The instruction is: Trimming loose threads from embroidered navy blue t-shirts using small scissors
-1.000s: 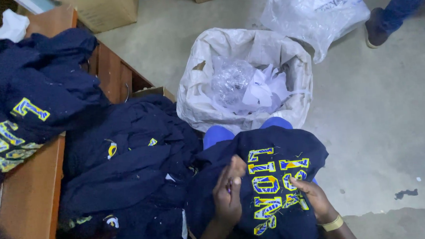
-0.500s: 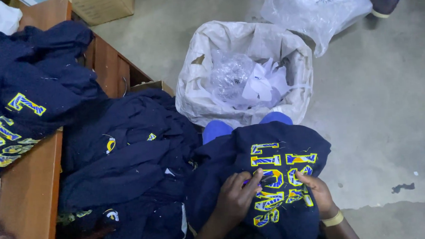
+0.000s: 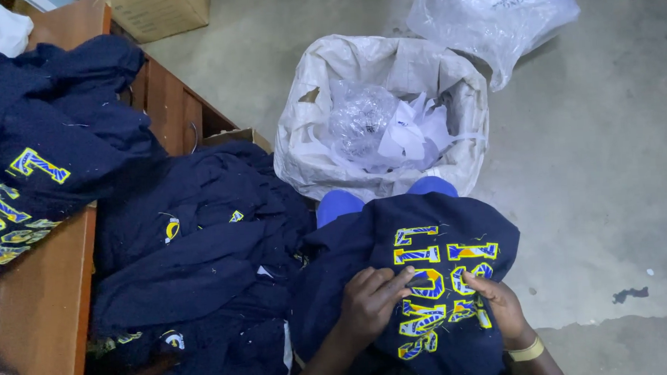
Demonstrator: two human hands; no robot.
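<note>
A navy garment (image 3: pixel 366 242) with yellow and blue stitched letters lies spread over my lap. My left hand (image 3: pixel 370 306) rests on the cloth with its fingertips pinched at the edge of the letters. My right hand (image 3: pixel 498 304), with a yellow band at the wrist, presses on the letters from the right side. Whether a small tool sits between the fingers cannot be told.
A pile of navy garments (image 3: pixel 194 268) lies to my left. More navy garments (image 3: pixel 39 140) cover a wooden table (image 3: pixel 39 313). A white sack (image 3: pixel 449 77) of plastic and paper scraps stands ahead on the concrete floor. A plastic bag (image 3: pixel 491 15) and a cardboard box (image 3: pixel 161 11) lie beyond.
The view has tilted down slightly. My left hand has slid right onto the letters and my right hand has shifted a little on the cloth.
</note>
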